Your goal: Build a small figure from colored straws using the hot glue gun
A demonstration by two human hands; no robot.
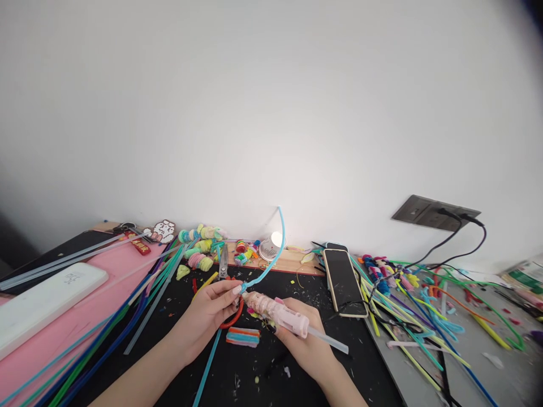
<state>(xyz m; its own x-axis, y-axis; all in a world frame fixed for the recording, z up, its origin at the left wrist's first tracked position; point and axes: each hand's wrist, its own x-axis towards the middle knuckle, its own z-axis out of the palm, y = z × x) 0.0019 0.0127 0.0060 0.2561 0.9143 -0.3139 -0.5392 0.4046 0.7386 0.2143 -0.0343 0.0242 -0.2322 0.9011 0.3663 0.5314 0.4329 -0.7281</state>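
My left hand (212, 311) pinches a light blue pipe cleaner (275, 257), which bends up in a curve toward the wall and has a small twisted clump at the fingertips. Another blue length (207, 367) runs down from near that hand to the table's front. In my right hand (307, 345) is a pale pink hot glue gun (280, 314); a clear glue stick (331, 340) sticks out of its back. The gun's nozzle is close to the clump; whether they touch I cannot tell. Scissors (223, 261) lie partly hidden behind my left hand.
Below the hands lies a striped pipe-cleaner piece (242, 337) on the black mat (254, 390). A phone (345, 282) and tangled pipe cleaners (419, 316) lie to the right. Behind stands a paper cup (271, 247). At left is a white power bank (51, 305). Cables hang from a wall socket (432, 212).
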